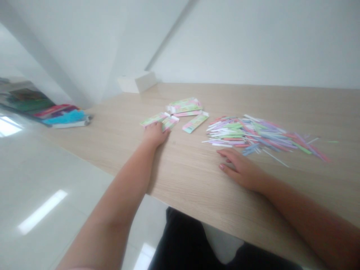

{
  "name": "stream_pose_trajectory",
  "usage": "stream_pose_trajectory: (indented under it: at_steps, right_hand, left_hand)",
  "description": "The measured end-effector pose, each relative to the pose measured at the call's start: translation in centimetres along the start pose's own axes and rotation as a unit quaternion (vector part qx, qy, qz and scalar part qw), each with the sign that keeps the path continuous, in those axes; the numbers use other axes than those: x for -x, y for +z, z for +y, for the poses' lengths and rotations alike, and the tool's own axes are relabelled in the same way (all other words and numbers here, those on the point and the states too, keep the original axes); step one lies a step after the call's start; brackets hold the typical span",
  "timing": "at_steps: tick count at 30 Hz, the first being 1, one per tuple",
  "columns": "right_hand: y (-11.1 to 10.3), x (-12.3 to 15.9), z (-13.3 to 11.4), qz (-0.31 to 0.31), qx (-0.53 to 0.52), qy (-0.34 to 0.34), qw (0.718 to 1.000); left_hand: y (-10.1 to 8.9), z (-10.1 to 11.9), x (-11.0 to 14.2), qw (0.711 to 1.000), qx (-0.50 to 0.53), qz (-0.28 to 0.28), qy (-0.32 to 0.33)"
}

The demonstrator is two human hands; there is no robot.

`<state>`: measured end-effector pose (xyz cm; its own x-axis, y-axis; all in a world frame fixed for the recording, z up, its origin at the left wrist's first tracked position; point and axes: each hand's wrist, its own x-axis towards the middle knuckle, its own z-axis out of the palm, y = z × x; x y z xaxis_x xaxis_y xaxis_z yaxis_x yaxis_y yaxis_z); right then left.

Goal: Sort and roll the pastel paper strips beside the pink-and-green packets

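My left hand [155, 134] rests at the near end of a small flat green-and-pink box [171, 121], its thumb and fingers closed about that end. Its fingertips are partly hidden and blurred. Another such box [153, 119] lies just beyond the knuckles. To the right, my right hand [242, 170] lies on the wooden table [191, 176], fingers loosely curved, thumb apart from them, nothing held. Just past its fingertips spreads a loose pile of thin straw-like sticks [247, 131] in white, green, purple, pink and blue.
Several similar flat boxes [185, 105] are stacked farther back, and a single one [196, 122] lies nearer the sticks. A white block-like box [137, 81] stands by the wall. Blue and red bags or cloths [66, 117] lie at the far left. The table's front edge runs before my legs.
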<state>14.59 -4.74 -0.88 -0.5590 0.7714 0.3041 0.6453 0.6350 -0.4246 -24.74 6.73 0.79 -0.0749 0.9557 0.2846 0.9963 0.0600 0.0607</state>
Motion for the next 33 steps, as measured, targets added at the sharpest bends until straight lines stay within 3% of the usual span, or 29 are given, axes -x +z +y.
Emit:
stream_pose_trajectory:
  at_steps: [10, 13, 15, 17, 20, 23, 28, 33]
  right_hand:
    - [0.0, 0.0, -0.2, -0.005, 0.020, 0.000, 1.000]
    - [0.1, -0.1, -0.2, -0.003, 0.030, -0.011, 0.999]
    - [0.2, -0.1, -0.1, -0.003, 0.036, -0.018, 0.999]
    - [0.4, -0.1, 0.1, -0.002, 0.037, -0.022, 0.999]
    - [0.6, 0.0, 0.2, 0.003, 0.031, -0.026, 0.999]
    - [0.5, 0.0, 0.0, 0.013, 0.016, -0.030, 0.999]
    - [-0.3, -0.2, -0.4, 0.082, 0.025, -0.010, 0.996]
    - [-0.5, -0.4, 0.2, 0.115, 0.061, 0.012, 0.991]
  left_hand:
    - [0.1, -0.4, -0.3, 1.000, 0.015, -0.008, 0.015]
    - [0.0, 0.4, 0.1, 0.999, 0.013, 0.029, 0.009]
    - [-0.3, 1.6, 0.3, 0.996, 0.019, 0.078, 0.044]
    - [-0.8, 3.5, 0.1, 0.988, 0.047, 0.091, 0.112]
    - [-1.0, 7.2, -0.6, 0.981, 0.082, 0.012, 0.175]
    - [-0.1, 10.7, -1.5, 0.984, 0.097, -0.075, 0.126]
    - [1.5, 14.4, -2.1, 0.990, 0.097, -0.086, 0.056]
    - [0.9, 15.2, -2.4, 0.990, 0.092, -0.106, 0.031]
